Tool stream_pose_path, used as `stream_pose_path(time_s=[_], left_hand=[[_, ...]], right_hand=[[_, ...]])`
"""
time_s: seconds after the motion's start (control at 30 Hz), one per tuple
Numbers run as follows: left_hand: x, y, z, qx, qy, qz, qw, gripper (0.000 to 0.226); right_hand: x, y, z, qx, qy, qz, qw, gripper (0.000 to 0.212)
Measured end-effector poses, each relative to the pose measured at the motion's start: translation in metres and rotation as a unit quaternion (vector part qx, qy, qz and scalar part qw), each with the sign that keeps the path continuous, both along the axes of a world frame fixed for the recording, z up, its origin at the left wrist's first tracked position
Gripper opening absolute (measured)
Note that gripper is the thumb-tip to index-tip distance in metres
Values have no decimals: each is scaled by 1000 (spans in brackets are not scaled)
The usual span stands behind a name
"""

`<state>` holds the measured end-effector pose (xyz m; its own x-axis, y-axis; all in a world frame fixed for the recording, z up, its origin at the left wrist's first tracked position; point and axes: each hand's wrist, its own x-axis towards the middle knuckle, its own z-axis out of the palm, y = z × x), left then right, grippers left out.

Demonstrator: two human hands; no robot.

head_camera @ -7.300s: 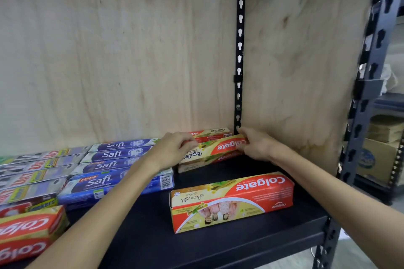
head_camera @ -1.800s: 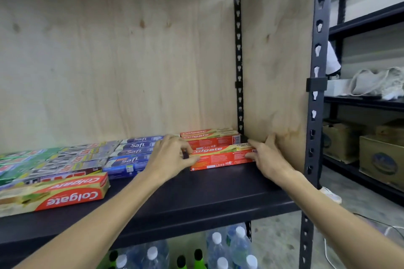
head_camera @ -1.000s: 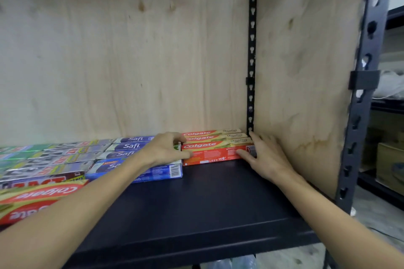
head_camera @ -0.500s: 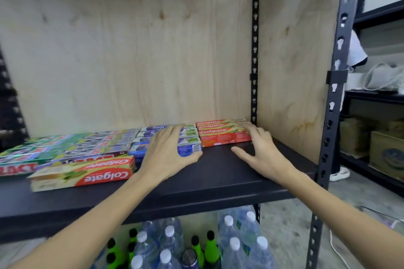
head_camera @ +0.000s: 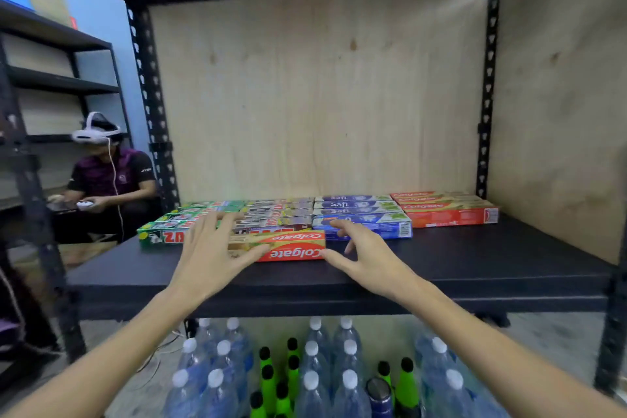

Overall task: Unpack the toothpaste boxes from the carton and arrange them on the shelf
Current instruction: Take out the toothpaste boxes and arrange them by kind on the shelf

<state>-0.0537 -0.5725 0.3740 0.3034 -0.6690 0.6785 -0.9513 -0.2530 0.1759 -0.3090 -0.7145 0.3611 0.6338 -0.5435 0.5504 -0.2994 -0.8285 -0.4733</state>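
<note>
On the black shelf [head_camera: 475,258], rows of toothpaste boxes lie flat along the far side: green ones far left, Safi boxes [head_camera: 359,210] centre, red ones right. Nearer, a red Colgate box [head_camera: 291,246] lies alone, lettering upside down. Left hand [head_camera: 210,254] rests spread on its left end; right hand [head_camera: 366,254], fingers relaxed, touches its right end.

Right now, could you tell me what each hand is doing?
Left hand: open, fingers spread over the loose Colgate box.
Right hand: open, holding nothing, at that box's right end.
</note>
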Motion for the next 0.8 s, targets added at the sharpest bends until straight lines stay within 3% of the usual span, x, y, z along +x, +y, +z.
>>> stream_pose_path(time_s=[0.17,0.37,0.47,0.57,0.63,0.8], left_hand=[[44,19,-13,60,167,-77,981,69],[45,15,-15,16,195,-107,975,33],[32,20,-15,32,206,-86,974,43],[-7,33,-24,-59,219,-36,973,59],[-46,45,-32,-101,234,-54,965,57],[-100,58,-52,-99,294,-114,944,77]], right_hand=[[34,-5,0,11,45,-6,999,71],[22,4,5,86,-2,12,996,51],[8,19,7,129,6,36,991,55],[2,40,5,147,8,59,987,50],[2,55,2,144,-6,60,988,44],[4,90,-4,163,-50,104,980,37]])
